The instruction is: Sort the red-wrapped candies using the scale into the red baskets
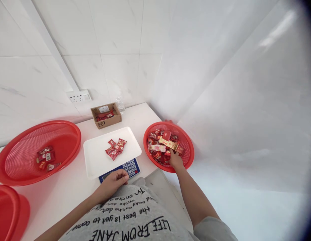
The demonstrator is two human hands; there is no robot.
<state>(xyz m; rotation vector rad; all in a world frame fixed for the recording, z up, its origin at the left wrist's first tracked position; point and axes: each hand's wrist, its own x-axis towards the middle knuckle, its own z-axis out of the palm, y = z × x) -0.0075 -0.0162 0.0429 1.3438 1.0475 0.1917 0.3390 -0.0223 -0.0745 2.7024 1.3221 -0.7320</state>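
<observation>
Candy packets spread over 3 spots. Large red basket, far left: about 5 lie in it. White tray on scale: small pile. Small red basket: heaped, so the bulk is left, I judge. Right hand: fingers buried there, grip unclear. Left hand: half-curled, empty, by scale.

Round red plastic mesh basket sits at the worktop's right edge, heaped with small red and gold sweet packets.

We see the right hand reaching into the small red basket of candy packets, while the left hand rests by the scale.
</observation>
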